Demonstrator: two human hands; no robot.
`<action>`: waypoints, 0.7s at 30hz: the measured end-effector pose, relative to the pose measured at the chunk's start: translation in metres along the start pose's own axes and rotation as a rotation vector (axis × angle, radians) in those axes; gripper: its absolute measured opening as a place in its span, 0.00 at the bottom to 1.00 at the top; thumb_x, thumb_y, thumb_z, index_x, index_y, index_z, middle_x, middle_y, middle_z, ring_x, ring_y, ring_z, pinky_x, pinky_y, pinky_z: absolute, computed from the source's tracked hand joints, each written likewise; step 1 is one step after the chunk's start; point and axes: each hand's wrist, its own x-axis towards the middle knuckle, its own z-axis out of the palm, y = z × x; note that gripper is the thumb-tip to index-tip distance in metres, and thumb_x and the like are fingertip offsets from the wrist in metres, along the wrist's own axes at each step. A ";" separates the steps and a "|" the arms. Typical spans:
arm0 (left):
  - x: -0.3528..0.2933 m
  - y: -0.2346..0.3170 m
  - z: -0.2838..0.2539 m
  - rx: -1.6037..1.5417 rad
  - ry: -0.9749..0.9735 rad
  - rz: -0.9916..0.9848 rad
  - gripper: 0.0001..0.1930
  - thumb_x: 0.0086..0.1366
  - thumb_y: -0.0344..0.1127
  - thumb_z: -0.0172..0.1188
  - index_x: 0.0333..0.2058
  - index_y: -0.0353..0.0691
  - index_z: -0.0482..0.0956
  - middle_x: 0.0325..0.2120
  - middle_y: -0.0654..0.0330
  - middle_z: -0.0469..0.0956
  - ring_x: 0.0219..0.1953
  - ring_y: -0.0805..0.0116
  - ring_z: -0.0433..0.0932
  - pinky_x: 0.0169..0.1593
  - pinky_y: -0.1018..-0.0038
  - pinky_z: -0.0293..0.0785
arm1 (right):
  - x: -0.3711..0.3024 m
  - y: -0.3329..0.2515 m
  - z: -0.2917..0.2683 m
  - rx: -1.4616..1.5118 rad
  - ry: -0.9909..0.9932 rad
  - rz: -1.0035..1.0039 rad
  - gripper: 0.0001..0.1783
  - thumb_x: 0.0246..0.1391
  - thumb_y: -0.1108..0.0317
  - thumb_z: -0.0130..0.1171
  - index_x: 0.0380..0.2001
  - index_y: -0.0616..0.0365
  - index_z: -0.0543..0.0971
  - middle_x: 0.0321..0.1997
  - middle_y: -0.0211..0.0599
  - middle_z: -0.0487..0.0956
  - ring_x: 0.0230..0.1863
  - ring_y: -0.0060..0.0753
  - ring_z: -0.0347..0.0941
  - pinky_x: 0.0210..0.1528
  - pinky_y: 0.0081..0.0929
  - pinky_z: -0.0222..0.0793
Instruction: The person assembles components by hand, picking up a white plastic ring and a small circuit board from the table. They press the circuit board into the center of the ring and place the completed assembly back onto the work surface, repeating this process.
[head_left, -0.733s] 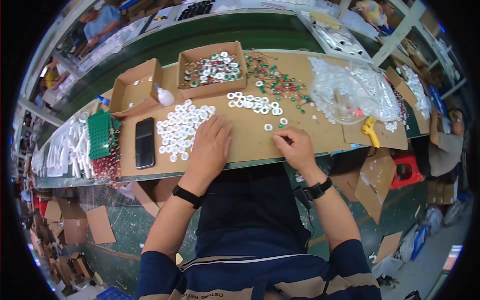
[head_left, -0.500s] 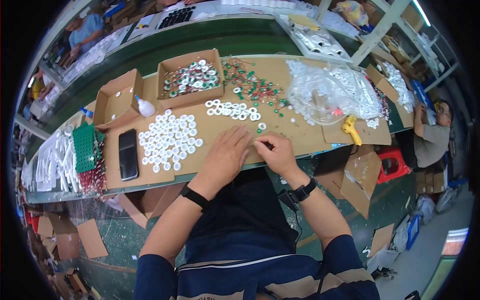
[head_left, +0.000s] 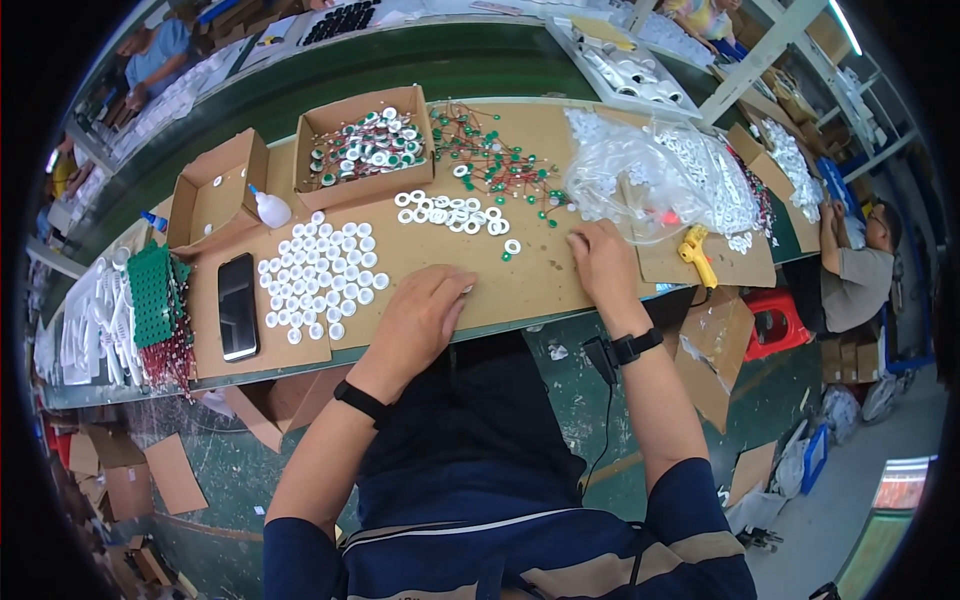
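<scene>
My left hand (head_left: 418,312) hovers low over the front of the cardboard-covered bench, its fingers curled together. At the fingertips a small white piece (head_left: 467,290) shows, mostly hidden by the hand. My right hand (head_left: 606,264) is apart from it, fingers bent downward beside the lower end of the wired green discs (head_left: 510,172); anything under those fingertips is hidden. Between the hands and farther back lie a single white ring (head_left: 512,246) and a small green disc (head_left: 507,257). A cluster of white rings (head_left: 455,214) lies behind them. Many white round caps (head_left: 318,275) are spread left of my left hand.
Behind the rings stands a cardboard box (head_left: 365,190) of assembled discs, with another box (head_left: 215,195) and a white squeeze bottle (head_left: 270,208) to its left. A phone (head_left: 238,308) lies left of the caps. To the right are a plastic bag (head_left: 635,185) and yellow glue gun (head_left: 697,256).
My hands have separated: the right moved right and farther back toward the wired discs, the left shifted left and nearer. A small white piece now shows at my left fingertips.
</scene>
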 end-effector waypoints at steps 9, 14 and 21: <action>0.011 -0.006 0.010 -0.021 0.072 -0.051 0.08 0.68 0.27 0.75 0.45 0.39 0.91 0.46 0.57 0.87 0.53 0.49 0.84 0.60 0.54 0.82 | -0.018 -0.008 0.003 0.025 -0.078 -0.067 0.08 0.72 0.67 0.71 0.48 0.59 0.90 0.46 0.50 0.87 0.47 0.63 0.86 0.50 0.53 0.82; 0.013 -0.006 0.015 -0.001 0.103 -0.054 0.09 0.68 0.27 0.75 0.46 0.39 0.91 0.46 0.57 0.88 0.53 0.50 0.84 0.60 0.54 0.81 | -0.019 -0.002 0.000 0.147 -0.083 -0.059 0.10 0.72 0.68 0.71 0.51 0.59 0.91 0.46 0.49 0.88 0.45 0.60 0.86 0.50 0.48 0.82; 0.009 -0.005 0.010 -0.020 0.086 -0.095 0.13 0.69 0.27 0.75 0.52 0.39 0.90 0.47 0.57 0.88 0.54 0.50 0.84 0.61 0.54 0.80 | -0.013 -0.003 -0.024 0.294 -0.258 0.092 0.11 0.70 0.71 0.73 0.52 0.60 0.93 0.43 0.43 0.88 0.42 0.44 0.87 0.47 0.37 0.82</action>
